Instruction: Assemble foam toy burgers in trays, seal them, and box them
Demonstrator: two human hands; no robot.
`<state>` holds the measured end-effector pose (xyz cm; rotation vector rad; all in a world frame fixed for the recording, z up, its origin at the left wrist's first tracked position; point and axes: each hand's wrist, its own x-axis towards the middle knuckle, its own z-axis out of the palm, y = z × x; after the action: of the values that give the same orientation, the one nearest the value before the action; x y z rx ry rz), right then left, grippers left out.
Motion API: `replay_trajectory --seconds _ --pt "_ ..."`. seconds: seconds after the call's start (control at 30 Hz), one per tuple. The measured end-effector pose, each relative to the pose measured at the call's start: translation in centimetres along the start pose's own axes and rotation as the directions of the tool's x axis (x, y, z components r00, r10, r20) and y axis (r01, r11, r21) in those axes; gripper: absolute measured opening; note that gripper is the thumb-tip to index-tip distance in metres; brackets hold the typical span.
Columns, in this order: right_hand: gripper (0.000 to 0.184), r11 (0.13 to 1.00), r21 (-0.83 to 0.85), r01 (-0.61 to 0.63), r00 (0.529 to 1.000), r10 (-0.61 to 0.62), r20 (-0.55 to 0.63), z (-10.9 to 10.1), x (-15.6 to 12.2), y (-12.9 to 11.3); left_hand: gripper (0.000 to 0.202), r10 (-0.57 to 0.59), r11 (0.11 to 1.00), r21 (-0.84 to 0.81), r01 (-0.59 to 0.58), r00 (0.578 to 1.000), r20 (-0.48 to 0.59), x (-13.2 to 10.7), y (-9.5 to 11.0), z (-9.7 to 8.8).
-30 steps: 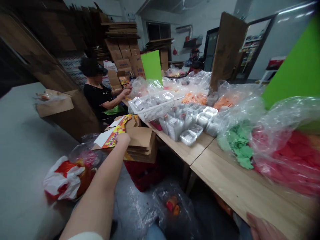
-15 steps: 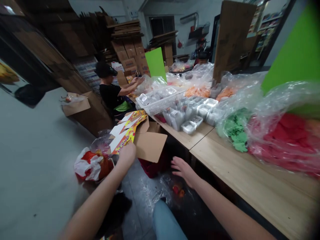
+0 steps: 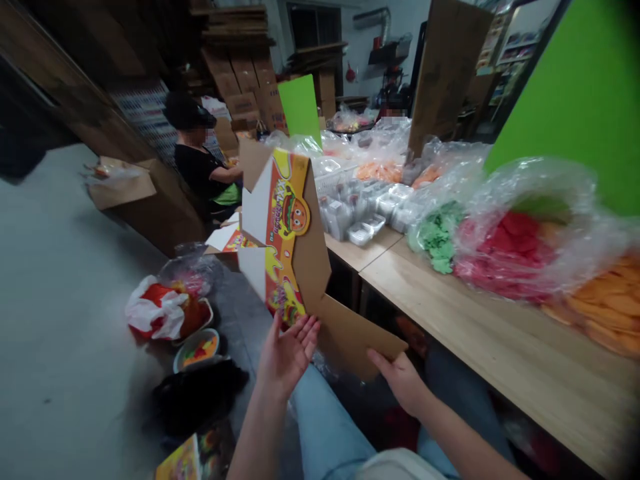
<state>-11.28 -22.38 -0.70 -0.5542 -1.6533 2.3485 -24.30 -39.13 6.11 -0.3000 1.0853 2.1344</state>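
An unfolded printed carton (image 3: 290, 213) stands tilted up in front of me, with yellow and red artwork of a cartoon burger on one face. Its plain brown flap (image 3: 350, 337) reaches down to the right. My right hand (image 3: 403, 383) pinches the corner of that flap, thumb on top. Under the carton's lower printed edge, my left hand (image 3: 295, 350) lies palm up with its fingers stretched out. Whether those fingertips touch the card I cannot tell. Behind the carton's left side, another printed carton (image 3: 227, 240) shows in part.
To the right runs a wooden table (image 3: 480, 320) with clear plastic containers (image 3: 367, 230) and bags of green pieces (image 3: 440, 237) and red pieces (image 3: 520, 247). A bowl (image 3: 197, 350) and a red-and-white bag (image 3: 160, 310) stand at left. A person (image 3: 195, 160) works beyond.
The printed carton has come up and toward me. My right hand has closed on its flap, while my left hand has turned palm up and opened below it. The view has shifted right.
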Motion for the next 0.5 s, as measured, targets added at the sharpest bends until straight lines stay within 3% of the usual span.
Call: replay_trajectory --seconds 0.07,0.1,0.2,0.37,0.5 --pt "0.038 0.992 -0.113 -0.06 0.989 0.044 -0.138 -4.0 -2.9 1.0 0.053 -0.232 0.933 -0.253 0.254 0.966 0.113 0.3 -2.5 1.8" --pt "0.038 0.986 -0.142 -0.092 0.977 0.061 -0.204 -5.8 -4.3 1.3 0.055 -0.327 0.856 -0.369 0.362 0.932 0.156 0.5 -4.0 2.5" --pt "0.039 0.978 -0.144 -0.152 0.934 0.094 -0.344 -9.9 -8.5 1.9 0.057 -0.494 0.665 -0.544 0.511 0.848 0.193 1.4 -8.5 4.6" --pt "0.038 0.993 0.017 -0.119 0.909 0.116 -0.399 -11.4 -13.7 2.9 0.055 -0.611 0.592 -0.497 0.635 0.755 0.238 1.6 -12.4 7.9" --pt "0.035 0.977 0.209 0.047 0.921 0.039 -0.388 -11.9 -14.5 3.7 0.045 -0.621 0.618 -0.447 0.647 0.75 0.228 0.4 -13.7 11.1"
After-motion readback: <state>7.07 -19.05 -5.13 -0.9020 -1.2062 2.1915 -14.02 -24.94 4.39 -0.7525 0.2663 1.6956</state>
